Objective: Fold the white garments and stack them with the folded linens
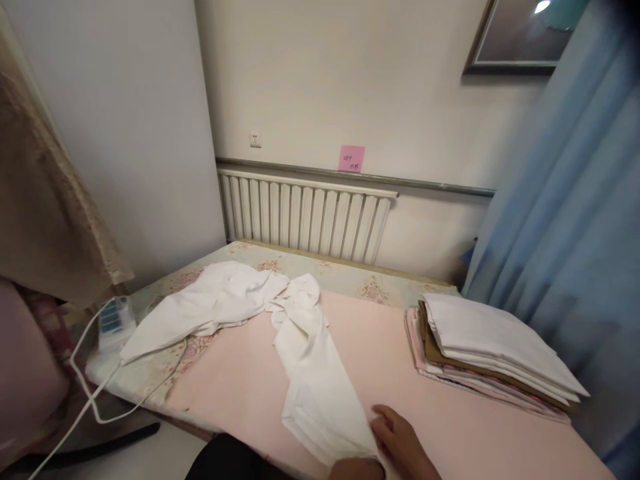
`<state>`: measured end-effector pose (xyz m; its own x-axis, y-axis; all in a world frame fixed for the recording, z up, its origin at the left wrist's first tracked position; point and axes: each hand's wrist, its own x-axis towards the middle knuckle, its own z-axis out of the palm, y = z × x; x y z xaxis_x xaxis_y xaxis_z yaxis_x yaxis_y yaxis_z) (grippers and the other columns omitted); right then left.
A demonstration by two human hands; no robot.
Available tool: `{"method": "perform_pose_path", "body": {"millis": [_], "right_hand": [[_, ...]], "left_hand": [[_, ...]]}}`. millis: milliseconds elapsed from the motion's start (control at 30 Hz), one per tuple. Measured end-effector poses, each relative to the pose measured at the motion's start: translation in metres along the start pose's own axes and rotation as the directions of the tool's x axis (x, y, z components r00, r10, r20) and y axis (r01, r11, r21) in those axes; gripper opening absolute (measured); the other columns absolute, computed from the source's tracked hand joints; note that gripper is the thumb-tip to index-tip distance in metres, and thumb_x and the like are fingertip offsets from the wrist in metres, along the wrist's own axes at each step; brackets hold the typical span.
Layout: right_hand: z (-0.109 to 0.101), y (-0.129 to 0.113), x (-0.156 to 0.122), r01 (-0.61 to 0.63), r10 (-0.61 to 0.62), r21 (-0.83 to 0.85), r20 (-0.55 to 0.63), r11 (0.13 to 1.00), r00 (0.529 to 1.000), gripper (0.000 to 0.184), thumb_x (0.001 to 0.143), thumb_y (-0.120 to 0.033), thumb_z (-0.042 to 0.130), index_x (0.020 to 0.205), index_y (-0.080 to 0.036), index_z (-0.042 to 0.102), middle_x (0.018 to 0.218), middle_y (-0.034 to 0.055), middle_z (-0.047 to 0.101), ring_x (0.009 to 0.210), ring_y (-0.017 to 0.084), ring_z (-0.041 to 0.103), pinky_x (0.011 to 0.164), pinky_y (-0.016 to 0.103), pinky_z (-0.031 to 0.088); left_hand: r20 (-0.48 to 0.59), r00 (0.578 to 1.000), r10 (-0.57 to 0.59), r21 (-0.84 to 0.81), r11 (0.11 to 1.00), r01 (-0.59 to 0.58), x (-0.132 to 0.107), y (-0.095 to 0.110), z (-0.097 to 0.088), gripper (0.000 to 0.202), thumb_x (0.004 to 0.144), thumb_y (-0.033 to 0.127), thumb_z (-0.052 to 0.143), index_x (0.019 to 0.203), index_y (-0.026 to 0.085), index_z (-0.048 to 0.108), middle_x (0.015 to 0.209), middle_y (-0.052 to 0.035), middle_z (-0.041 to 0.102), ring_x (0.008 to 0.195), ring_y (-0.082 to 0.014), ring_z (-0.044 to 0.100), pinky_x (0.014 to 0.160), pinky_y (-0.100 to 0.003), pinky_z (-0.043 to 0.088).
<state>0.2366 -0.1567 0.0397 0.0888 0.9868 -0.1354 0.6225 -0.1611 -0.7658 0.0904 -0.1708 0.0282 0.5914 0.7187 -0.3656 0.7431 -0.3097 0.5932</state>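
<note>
On the smooth pale-pink sheet, I judged straightening underway: left hand's grip on the rumpled white cloth unclear, right hand loosely open; next move needed aligned edges.

This has the look of a room in a home, probably a bedroom. A broad surface spread with pale green floral-patterned cloth and a plain pink sheet fills six o'clock (bed or table, I cannot tell which). At four o'clock sits a neat stack of folded white, brown and pink fabric. A cream ribbed radiator lines the wall near the dial's centre, while a long light-blue draped curtain hangs at three o'clock and a dark-framed rectangular picture at two.
</note>
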Motion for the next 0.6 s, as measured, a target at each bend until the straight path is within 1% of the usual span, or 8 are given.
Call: {"method": "perform_pose_path", "body": {"millis": [67,200,333,433,467,500,533,600], "right_hand": [[0.013,-0.005,0.004,0.031,-0.031,-0.07,0.0,0.997,1.0,0.035,0.075,-0.031,0.052,0.104,-0.018,0.067,0.069,-0.0002,0.066,0.069,0.018,0.063,0.066,0.025,0.046],[0.028,-0.005,0.005,0.081,-0.078,-0.278,0.02,0.957,0.997,0.016,0.068,-0.015,0.049,0.073,-0.017,0.064,0.07,0.0011,0.065,0.068,0.015,0.058,0.062,0.023,0.038],[0.016,0.007,0.0,0.046,-0.052,-0.313,-0.012,0.949,0.999,0.016,0.071,-0.013,0.044,0.064,-0.018,0.058,0.068,0.0007,0.064,0.067,0.015,0.057,0.062,0.023,0.037],[-0.004,0.021,-0.011,0.009,-0.022,-0.304,-0.04,0.953,0.999,0.016,0.071,-0.016,0.044,0.061,-0.02,0.056,0.065,0.0003,0.062,0.066,0.016,0.056,0.061,0.023,0.037],[-0.012,0.025,-0.017,-0.002,-0.013,-0.299,-0.047,0.954,0.999,0.015,0.071,-0.018,0.045,0.06,-0.02,0.056,0.065,0.0004,0.062,0.066,0.016,0.056,0.061,0.024,0.038],[-0.02,0.029,-0.023,-0.011,-0.004,-0.289,-0.051,0.957,0.999,0.015,0.07,-0.021,0.046,0.06,-0.02,0.057,0.066,0.0005,0.063,0.067,0.017,0.057,0.062,0.024,0.039],[-0.028,0.033,-0.03,-0.019,0.006,-0.274,-0.05,0.961,0.999,0.014,0.069,-0.023,0.048,0.061,-0.021,0.059,0.067,0.0005,0.064,0.068,0.018,0.058,0.063,0.024,0.04],[-0.043,0.04,-0.045,-0.019,0.013,-0.227,-0.028,0.974,1.0,0.015,0.068,-0.029,0.05,0.065,-0.023,0.064,0.07,0.0,0.067,0.072,0.019,0.06,0.066,0.024,0.044]], "left_hand": [[-0.024,0.999,0.034,-0.045,0.998,-0.035,0.0,-0.001,0.006,0.039,0.083,0.03,0.04,0.108,0.032,0.07,0.102,-0.0148,0.072,0.104,-0.0344,0.064,0.087,-0.055,0.048],[-0.065,0.988,0.14,-0.193,0.97,-0.15,-0.011,-0.006,0.003,0.035,0.083,0.04,0.045,0.108,0.035,0.069,0.105,-0.0091,0.072,0.105,-0.0303,0.063,0.093,-0.046,0.046],[-0.081,0.976,0.202,-0.262,0.94,-0.216,-0.029,-0.011,-0.011,0.03,0.077,0.042,0.055,0.104,0.037,0.069,0.105,-0.0025,0.072,0.099,-0.026,0.063,0.093,-0.038,0.046],[-0.26,0.962,0.087,-0.34,0.924,-0.175,-0.039,-0.022,-0.029,0.035,0.076,0.039,0.055,0.107,0.028,0.068,0.102,-0.0043,0.071,0.09,-0.0224,0.063,0.088,-0.034,0.048],[-0.356,0.934,-0.01,-0.386,0.912,-0.137,-0.04,-0.029,-0.037,0.036,0.078,0.038,0.052,0.108,0.024,0.067,0.103,-0.0061,0.07,0.09,-0.022,0.063,0.087,-0.033,0.048],[-0.454,0.882,-0.129,-0.44,0.893,-0.096,-0.041,-0.037,-0.045,0.038,0.08,0.037,0.048,0.109,0.021,0.065,0.106,-0.0084,0.068,0.091,-0.0223,0.062,0.087,-0.034,0.048],[-0.547,0.798,-0.251,-0.489,0.87,-0.062,-0.04,-0.048,-0.054,0.04,0.081,0.035,0.045,0.111,0.017,0.062,0.11,-0.0112,0.066,0.096,-0.0233,0.062,0.091,-0.035,0.047],[-0.68,0.587,-0.438,-0.554,0.832,-0.021,-0.035,-0.071,-0.072,0.046,0.079,0.033,0.046,0.117,0.01,0.056,0.122,-0.0182,0.058,0.109,-0.0269,0.057,0.099,-0.037,0.042]]}}
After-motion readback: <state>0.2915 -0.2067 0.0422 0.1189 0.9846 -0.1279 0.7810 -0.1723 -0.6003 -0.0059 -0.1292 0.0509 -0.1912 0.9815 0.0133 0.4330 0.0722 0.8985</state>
